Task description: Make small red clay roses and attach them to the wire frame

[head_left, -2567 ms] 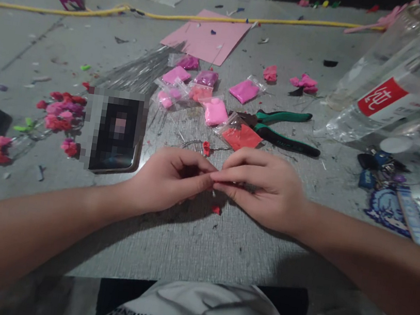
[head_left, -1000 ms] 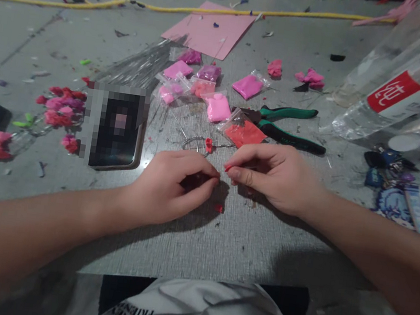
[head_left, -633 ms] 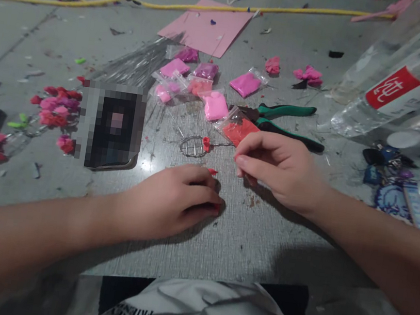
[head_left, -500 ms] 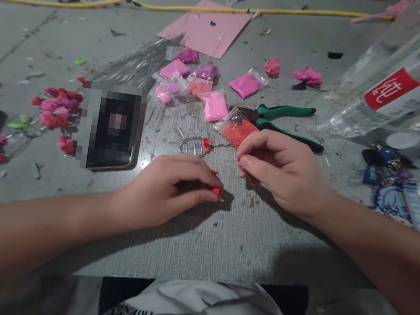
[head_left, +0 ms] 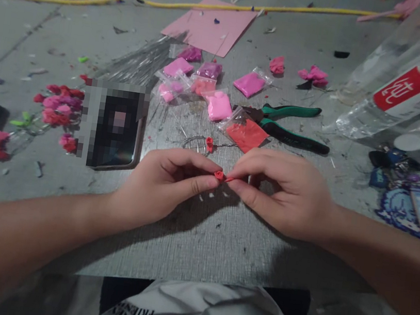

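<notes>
Between thumb and fingers my left hand (head_left: 173, 181) pinches a small red clay flower (head_left: 219, 175). My right hand (head_left: 279, 191) is closed on a thin bit of red clay (head_left: 229, 179), which meets the flower's right side. Just behind the fingertips lies a twisted wire piece (head_left: 195, 143) with another small red clay flower (head_left: 209, 144) on it. A clear bag of red clay (head_left: 247, 133) rests beyond my right hand, beside green-handled pliers (head_left: 295, 130).
Several bags of pink and purple clay (head_left: 218, 105) lie mid-table near a bundle of thin wires (head_left: 137, 61). At left are a phone (head_left: 120, 129) and clay flowers on wire (head_left: 59, 105). Plastic bottles (head_left: 398, 95) and a blue trinket (head_left: 398, 205) occupy the right. A yellow cable (head_left: 200, 6) crosses behind.
My right hand has come left and down, and my left hand has risen slightly. Their fingertips now meet at the red clay flower, where before they were apart.
</notes>
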{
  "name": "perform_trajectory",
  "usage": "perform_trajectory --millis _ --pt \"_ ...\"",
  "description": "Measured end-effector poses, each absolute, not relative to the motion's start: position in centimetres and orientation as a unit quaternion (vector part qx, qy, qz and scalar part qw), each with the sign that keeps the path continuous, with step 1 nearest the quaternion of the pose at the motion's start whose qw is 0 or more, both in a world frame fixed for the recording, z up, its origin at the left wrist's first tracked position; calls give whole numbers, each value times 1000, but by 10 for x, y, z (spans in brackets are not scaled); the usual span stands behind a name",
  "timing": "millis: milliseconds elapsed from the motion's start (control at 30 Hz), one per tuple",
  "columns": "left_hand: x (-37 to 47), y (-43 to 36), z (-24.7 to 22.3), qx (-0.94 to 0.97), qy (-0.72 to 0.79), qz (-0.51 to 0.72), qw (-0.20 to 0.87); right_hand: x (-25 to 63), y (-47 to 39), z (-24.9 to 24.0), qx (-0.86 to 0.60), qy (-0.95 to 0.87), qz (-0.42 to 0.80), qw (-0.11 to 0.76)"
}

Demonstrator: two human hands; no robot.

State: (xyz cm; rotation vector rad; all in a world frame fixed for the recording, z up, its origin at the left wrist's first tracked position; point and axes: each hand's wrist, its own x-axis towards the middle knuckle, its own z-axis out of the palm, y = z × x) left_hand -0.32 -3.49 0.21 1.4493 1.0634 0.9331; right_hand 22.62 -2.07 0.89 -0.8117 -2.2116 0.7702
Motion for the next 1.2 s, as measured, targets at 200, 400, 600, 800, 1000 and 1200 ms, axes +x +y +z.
perform_trajectory --millis 200,400,600,800,1000,1200 --pt "-2 -35 3 580 455 393 550 226 -19 10 -307 -852 278 319" --pt "-3 -35 3 580 456 384 555 226 -18 10 -305 -855 276 315" --pt "-3 -35 3 591 456 384 544 225 -18 8 -318 -856 265 309" --pt "-2 -34 3 586 445 391 552 225 -21 8 -320 -856 265 307" --pt "-2 -36 4 592 440 388 552 223 -24 8 -340 -842 283 310" --pt "-3 -36 5 604 450 380 536 220 -27 8 -350 -835 284 316"
